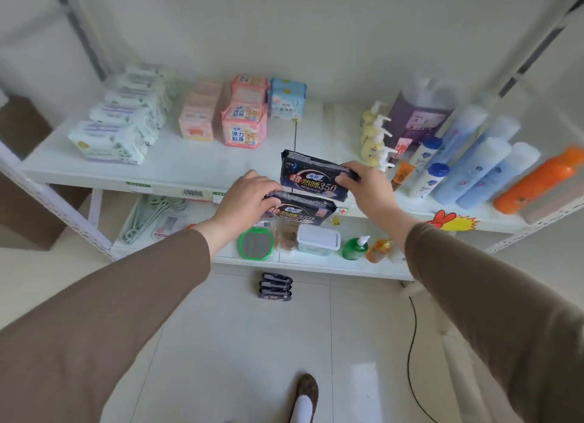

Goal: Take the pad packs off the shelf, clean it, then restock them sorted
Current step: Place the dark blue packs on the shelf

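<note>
RISK: your right hand (366, 185) pinches only one end of a dark navy plastic pad pack (311, 177) over the white shelf (177, 163) front edge, could slip | left hand (246, 198) grips second dark pack (303, 212), lower, off-shelf | more dark packs stacked on floor (275, 286) | HIDDEN: left fingertips under pack; far-left packs blurred

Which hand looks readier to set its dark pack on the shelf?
Probably the right hand: its dark pack is already over the shelf board. The left hand grips its own pack lower, in front of the shelf edge.
</note>
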Tool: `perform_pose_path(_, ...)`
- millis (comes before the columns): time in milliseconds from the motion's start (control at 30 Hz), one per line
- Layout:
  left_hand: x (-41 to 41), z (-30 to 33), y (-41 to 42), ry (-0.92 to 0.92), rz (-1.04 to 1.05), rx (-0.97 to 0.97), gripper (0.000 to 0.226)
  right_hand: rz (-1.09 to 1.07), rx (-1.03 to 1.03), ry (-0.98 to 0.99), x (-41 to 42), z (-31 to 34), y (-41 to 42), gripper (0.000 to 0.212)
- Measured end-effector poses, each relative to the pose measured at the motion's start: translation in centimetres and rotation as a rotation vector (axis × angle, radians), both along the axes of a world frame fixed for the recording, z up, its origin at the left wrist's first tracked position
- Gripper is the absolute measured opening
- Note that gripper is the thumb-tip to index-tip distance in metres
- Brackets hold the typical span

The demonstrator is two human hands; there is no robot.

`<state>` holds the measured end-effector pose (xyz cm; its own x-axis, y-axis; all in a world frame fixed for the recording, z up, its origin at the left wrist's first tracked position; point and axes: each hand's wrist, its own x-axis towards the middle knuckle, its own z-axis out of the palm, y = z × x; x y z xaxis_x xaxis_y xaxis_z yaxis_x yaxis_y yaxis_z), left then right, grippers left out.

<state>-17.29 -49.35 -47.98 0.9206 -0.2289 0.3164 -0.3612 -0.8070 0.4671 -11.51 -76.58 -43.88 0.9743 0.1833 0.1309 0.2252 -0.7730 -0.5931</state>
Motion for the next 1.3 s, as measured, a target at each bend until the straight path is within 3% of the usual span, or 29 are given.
perform_pose_path(533, 17.0, 1.0, -0.8, -0.004, 0.176, -0.064, 0.023, 0.130, -0.012, 0.023, 18.8, 2.3, 1.2, 0.006)
perform_pose_path(833, 25.5, -1.2, -2.0, -0.002, 0.181, -0.028, 0.021, 0.008, -0.134, 0.020, 28.5, 1.6, 0.4, 0.020)
perform_pose_path(1300, 36.6, -1.4, -7.1, 0.009, 0.253, 0.122, 0.027, -0.004, -0.384, 0.031, 41.3, 1.0, 0.2, 0.013)
